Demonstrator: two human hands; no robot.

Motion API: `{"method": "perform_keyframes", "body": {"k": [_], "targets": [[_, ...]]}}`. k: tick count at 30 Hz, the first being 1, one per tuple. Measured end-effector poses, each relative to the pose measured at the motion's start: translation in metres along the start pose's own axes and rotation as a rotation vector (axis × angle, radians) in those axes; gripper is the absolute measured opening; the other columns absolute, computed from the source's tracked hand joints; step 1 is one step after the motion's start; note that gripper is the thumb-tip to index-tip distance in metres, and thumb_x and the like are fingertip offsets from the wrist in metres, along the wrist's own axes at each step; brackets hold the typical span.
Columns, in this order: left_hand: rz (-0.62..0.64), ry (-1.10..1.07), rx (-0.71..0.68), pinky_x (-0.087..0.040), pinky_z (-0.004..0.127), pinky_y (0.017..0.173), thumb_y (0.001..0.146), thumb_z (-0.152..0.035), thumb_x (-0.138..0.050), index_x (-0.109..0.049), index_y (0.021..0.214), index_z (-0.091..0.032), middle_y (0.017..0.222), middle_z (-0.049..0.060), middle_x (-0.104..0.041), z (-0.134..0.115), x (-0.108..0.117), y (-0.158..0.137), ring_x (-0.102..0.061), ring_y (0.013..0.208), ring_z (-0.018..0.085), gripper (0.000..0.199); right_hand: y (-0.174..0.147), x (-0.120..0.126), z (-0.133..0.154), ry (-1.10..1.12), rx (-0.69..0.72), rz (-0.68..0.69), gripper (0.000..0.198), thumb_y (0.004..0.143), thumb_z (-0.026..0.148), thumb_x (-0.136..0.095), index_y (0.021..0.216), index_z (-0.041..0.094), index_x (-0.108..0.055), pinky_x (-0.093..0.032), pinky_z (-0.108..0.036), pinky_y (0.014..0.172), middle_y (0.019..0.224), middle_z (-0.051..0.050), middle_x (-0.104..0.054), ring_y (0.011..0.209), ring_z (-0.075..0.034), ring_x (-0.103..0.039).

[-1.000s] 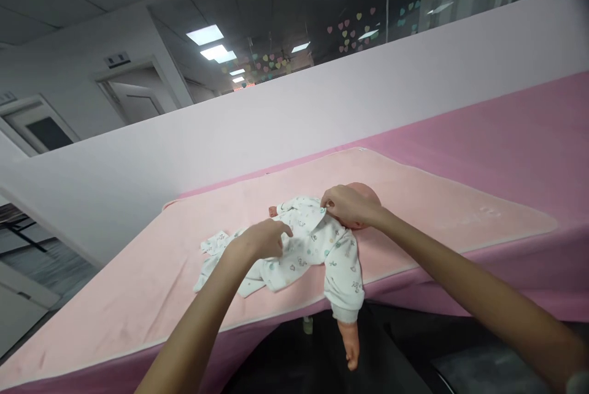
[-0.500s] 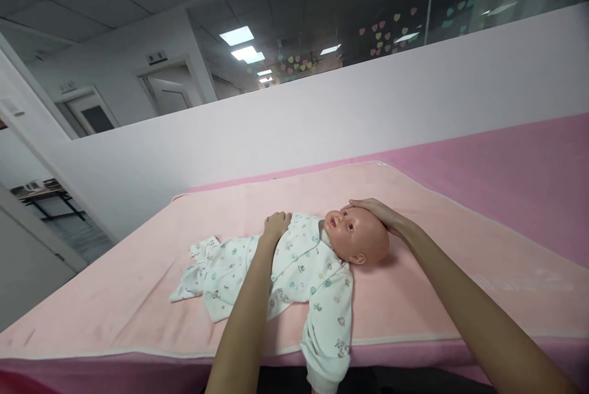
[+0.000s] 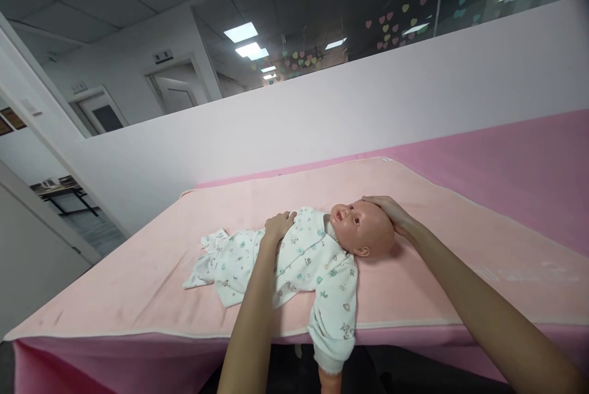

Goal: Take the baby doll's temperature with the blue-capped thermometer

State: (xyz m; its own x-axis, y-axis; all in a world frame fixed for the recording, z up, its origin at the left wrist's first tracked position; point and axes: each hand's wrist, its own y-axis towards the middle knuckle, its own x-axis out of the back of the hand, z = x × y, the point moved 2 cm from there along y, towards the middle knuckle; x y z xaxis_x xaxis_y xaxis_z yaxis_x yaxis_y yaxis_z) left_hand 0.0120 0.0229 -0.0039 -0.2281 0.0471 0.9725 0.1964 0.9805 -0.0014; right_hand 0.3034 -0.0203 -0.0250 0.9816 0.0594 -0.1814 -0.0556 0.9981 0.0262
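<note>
Head view: shows a baby doll (image 3: 304, 256) lying on its back across a peach blanket (image 3: 142, 289), crown toward the right and trouser ends toward the left, near the front of a surface draped in pink cloth (image 3: 529, 164). Wears a pale jacket and matching trousers (image 3: 235, 265), both printed with small figures and dots. Has the near sleeve (image 3: 334, 308) stretched across the blanket's pale edge and hanging past the front of the surface, a bare forearm (image 3: 330, 383) showing below the cuff.

Rests the left hand (image 3: 278, 225) on the far side of the doll's belly, wrist and forearm crossing above the clothed body. Bends the fingers over the cloth; cannot quite tell, at such a small size, whether pinching the fabric or merely lying upon it. Lays the right hand (image 3: 390, 211) against the doll's bald head (image 3: 372, 233), palm at the crown, fingers extended along the far side, loose rather than clenched. Reaches there across the blanket, well apart from the doll's body.

Shows behind the surface a low white wall (image 3: 276, 130), and above it dark glass (image 3: 343, 10) dotted with heart stickers (image 3: 385, 28). Includes lit ceiling panels (image 3: 242, 32), a white door (image 3: 177, 94) farther back, and, at the left, a dark-legged table (image 3: 67, 193).
</note>
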Motion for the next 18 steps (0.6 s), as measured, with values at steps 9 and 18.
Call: {"method": "perform_keyframes", "body": {"k": [9,18], "targets": [[-0.104,-0.068,0.058,-0.037,0.036,0.086,0.083,-0.051,-0.027,-0.060,0.101,-0.022,0.107,0.008,-0.064,0.002,0.004,-0.002,-0.056,0.101,0.027,0.048,0.003,-0.001,0.007,-0.024,0.084,0.012,0.027,0.066,0.039,-0.065,0.076,0.014,-0.071,-0.046,-0.031,0.076,0.086,-0.008,-0.070,0.085,-0.024,-0.062],[-0.192,-0.250,0.121,-0.041,0.030,0.074,0.081,-0.037,-0.033,-0.065,0.079,-0.013,0.092,0.015,-0.067,0.015,0.009,-0.003,-0.059,0.093,0.027,0.040,0.002,0.001,0.006,-0.040,0.126,0.087,0.027,0.064,0.038,-0.065,0.076,0.015,-0.073,-0.043,-0.031,0.080,0.087,-0.007,-0.070,0.088,-0.024,-0.061]]}}
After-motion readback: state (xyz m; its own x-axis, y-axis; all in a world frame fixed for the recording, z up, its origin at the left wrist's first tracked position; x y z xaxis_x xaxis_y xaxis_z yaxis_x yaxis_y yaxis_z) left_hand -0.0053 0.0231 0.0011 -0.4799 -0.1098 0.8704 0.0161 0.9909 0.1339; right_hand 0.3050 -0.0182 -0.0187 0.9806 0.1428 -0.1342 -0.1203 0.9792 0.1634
